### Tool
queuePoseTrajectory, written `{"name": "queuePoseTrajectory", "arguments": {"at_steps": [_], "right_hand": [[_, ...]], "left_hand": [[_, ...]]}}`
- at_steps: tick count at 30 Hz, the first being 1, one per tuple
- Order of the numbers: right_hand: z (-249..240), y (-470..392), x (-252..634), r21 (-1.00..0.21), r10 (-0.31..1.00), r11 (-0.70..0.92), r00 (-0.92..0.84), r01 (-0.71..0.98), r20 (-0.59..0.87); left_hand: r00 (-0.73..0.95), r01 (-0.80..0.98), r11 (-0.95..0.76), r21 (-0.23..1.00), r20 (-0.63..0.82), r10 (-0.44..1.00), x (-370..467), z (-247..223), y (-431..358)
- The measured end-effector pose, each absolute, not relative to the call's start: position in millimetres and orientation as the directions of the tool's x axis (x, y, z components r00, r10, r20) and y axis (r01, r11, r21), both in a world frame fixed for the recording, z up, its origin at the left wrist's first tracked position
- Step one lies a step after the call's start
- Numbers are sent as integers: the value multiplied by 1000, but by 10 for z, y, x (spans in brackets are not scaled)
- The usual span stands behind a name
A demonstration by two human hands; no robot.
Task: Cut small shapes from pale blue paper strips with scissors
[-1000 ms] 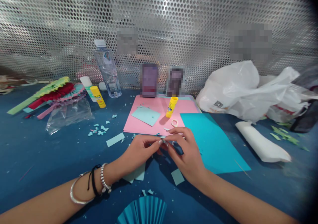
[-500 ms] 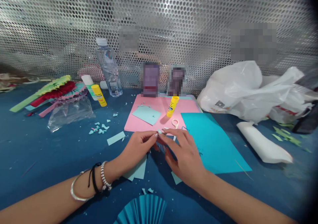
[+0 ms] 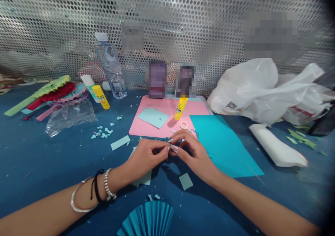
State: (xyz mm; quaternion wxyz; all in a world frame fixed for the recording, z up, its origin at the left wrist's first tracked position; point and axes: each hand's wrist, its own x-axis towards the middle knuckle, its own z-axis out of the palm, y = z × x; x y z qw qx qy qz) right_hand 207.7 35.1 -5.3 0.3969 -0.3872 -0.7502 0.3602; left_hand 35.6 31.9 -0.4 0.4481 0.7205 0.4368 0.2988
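My left hand (image 3: pixel 148 157) and my right hand (image 3: pixel 197 157) meet over the blue table, fingertips pinched together. Whatever lies between them is too small and hidden to name. Pale blue paper pieces (image 3: pixel 145 179) show partly under my left hand. A small pale blue paper square (image 3: pixel 186 181) rests below my right hand. At the bottom edge a pleated blue paper fan (image 3: pixel 149 220) is partly in view. Beyond my fingers, a white scissors handle (image 3: pixel 183 125) lies on pink paper (image 3: pixel 136 126), its blades covered by my right hand.
A yellow glue stick (image 3: pixel 181 108) stands on the pink paper. Blue paper (image 3: pixel 225 149) lies to the right, with white bags (image 3: pixel 243 89) behind. A water bottle (image 3: pixel 111 68), another glue stick (image 3: pixel 101 97) and folded paper fans (image 3: pixel 52 94) are at left. Paper scraps (image 3: pixel 106 133) are scattered about.
The fingers of my right hand have shifted and curled, with the thumb now at my left fingertips. The small paper square below it shows more fully. The whole view has moved slightly.
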Motion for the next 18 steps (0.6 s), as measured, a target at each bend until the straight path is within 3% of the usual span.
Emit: {"name": "queuePoseTrajectory", "arguments": {"at_steps": [10,18], "right_hand": [[-69,368,2083,-886,884,376,-392,272,255],[-85,414,2116,-963,898,215,-420,163,129]], "left_hand": [[452,359,-199,912,16,892,342,-26,330],[508,160,-31,987,-56,859,339,12,357]]}}
